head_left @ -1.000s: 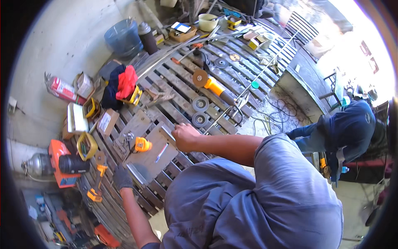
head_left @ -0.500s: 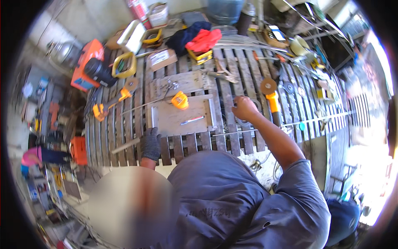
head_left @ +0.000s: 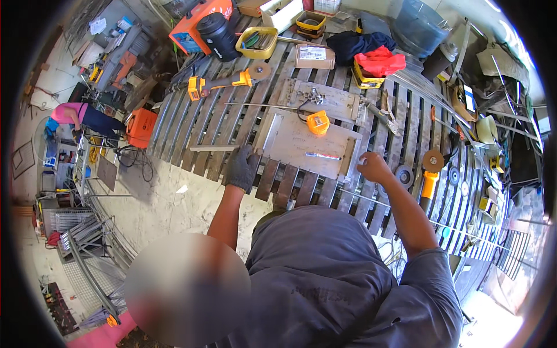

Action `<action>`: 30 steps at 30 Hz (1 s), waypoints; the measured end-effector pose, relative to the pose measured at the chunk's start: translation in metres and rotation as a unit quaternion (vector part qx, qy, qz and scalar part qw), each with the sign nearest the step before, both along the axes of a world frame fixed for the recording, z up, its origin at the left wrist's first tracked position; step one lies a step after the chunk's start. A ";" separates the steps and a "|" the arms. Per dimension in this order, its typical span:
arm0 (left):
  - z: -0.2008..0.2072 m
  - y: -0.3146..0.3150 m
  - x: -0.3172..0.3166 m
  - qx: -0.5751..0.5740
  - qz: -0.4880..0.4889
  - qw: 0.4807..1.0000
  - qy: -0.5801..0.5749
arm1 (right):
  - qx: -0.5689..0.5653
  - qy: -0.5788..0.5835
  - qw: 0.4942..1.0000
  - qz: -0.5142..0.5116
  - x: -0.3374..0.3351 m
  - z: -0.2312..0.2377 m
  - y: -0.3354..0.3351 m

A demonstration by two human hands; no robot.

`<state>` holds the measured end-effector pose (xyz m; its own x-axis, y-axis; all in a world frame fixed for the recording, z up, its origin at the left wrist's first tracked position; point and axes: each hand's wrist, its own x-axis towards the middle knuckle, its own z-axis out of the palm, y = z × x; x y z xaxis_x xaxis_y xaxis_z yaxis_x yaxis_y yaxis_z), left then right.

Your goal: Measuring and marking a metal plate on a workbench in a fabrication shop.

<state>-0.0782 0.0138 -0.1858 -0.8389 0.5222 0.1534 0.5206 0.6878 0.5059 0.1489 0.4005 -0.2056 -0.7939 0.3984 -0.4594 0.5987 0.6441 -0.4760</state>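
Head view: a short metal bar shows over the slats of the table, its right end at the gloved left hand; the glove's fingertips are hidden, so one cannot tell if they pinch it; next to it is a flat plate with a pen and an orange tape measure on it; the bare right hand is by the plate's right edge, fingers curled, any hold unclear; the step looks like handling the bar; moving it calls for a firm pinch.
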 end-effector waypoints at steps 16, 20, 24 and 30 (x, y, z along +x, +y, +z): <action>-0.024 -0.030 -0.079 -0.242 0.009 0.970 -0.009 | 0.103 0.124 0.986 -0.049 -0.055 -0.049 0.027; -0.039 -0.044 -0.109 -0.125 -0.097 0.987 0.012 | 0.020 0.076 0.990 -0.116 -0.048 -0.056 0.046; -0.059 -0.065 -0.135 -0.130 -0.040 0.990 0.042 | 0.038 0.064 0.994 -0.077 -0.061 -0.029 0.024; -0.053 -0.006 -0.094 -0.121 -0.046 0.990 0.052 | 0.023 0.083 0.996 -0.034 -0.055 -0.024 0.023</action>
